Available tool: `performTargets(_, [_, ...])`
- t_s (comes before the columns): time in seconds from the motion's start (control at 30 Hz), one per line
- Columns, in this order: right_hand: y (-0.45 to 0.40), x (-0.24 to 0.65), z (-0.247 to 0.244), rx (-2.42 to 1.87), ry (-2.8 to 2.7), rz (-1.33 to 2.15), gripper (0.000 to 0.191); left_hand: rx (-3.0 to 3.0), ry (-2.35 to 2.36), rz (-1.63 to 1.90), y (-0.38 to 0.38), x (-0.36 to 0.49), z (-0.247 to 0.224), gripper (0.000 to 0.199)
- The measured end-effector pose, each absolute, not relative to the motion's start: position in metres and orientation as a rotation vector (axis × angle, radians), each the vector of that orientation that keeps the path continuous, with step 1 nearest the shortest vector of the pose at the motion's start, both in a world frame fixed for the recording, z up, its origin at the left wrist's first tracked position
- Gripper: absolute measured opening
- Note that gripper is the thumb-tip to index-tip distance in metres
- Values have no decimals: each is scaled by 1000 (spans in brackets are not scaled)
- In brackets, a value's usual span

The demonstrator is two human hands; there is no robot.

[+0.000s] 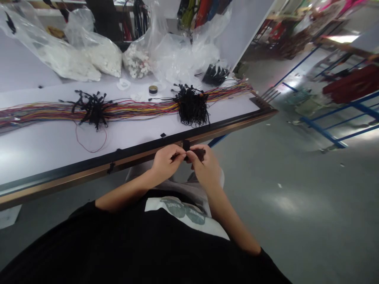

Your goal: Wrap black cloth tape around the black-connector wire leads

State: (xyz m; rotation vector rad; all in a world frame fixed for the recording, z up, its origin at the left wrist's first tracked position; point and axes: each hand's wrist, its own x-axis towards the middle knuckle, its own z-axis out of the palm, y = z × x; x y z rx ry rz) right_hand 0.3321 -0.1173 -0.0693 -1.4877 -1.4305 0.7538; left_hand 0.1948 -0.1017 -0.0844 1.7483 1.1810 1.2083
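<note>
Black piece (186, 145) between the fingers (179, 158)

Glare whitens the tabletop (44, 148) at left and patches the floor (282, 203); the upper right blurs.

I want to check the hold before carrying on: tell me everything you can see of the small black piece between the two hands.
The small black piece looks dark and matte, with a stubby, roughly blocky upper part standing above the grip. The left hand and right hand pinch it from either side, hiding its lower part. In this view it overlaps the table's front edge; whether it touches that edge cannot be told, nor can its exact material.
</note>
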Motion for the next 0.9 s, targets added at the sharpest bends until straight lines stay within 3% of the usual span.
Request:
performTargets(0.1, [-114, 335, -73, -1501, -1499, 659, 15, 1584, 1189, 1227, -104, 198, -84, 6])
performTargets(0.27, [-114, 340, -72, -1423, -1798, 334, 7, 1022, 1027, 946, -97, 192, -74, 19])
performTargets(0.37, [-116, 338, -70, -1341, -1933, 342, 8, 903, 880, 854, -94, 189, -74, 25])
performTargets(0.5, [-116, 335, -71, -1363, -1688, 471, 9, 765, 858, 965, -97, 188, -79, 28])
performTargets(0.57, [-114, 337, -71, -1415, -1501, 601, 14, 861, 841, 1015, -99, 183, -76, 31])
performTargets(0.7, [-113, 343, -63, -1469, -1392, 770, 15, 1477, 686, 902, -97, 166, -63, 61])
performTargets(0.9, [-118, 344, -55, -1385, -1461, 761, 16, 1604, 957, 995, -91, 174, -64, 15])
